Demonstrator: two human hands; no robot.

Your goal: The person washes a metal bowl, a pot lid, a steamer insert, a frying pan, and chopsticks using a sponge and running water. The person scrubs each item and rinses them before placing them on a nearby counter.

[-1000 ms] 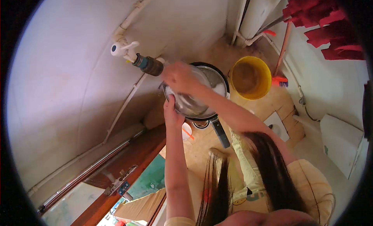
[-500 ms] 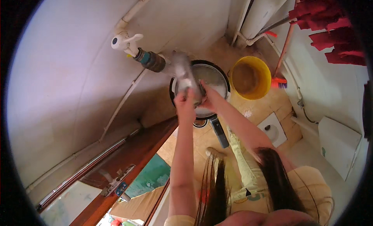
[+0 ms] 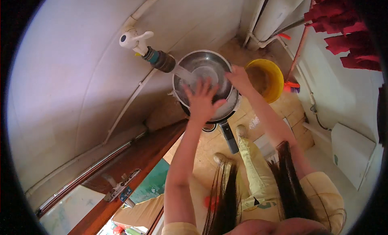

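Note:
A round metal bowl (image 3: 207, 58) faces up under the running tap (image 3: 137, 42), and a stream of water (image 3: 185, 74) falls into it. My right hand (image 3: 240, 79) is closed on the bowl's right rim. Over the near inside of the bowl, my left hand (image 3: 201, 104) is open with fingers spread; whether it touches the metal I cannot tell. Beneath the bowl stands a larger pot (image 3: 229, 108) with a black long handle (image 3: 229, 136), partly hidden by the bowl and my hands.
A yellow bucket (image 3: 276, 79) stands right of the pot, with an orange broom (image 3: 291, 87) beside it. White wall (image 3: 93, 65) and pipes run behind the tap. A brown wooden door (image 3: 133, 162) stands at lower left. My feet are on the tiled floor (image 3: 206, 156).
The metal bowl has turned from tilted on edge to facing up under the water. My left hand has let go and spread over it; my right hand has moved to its right rim.

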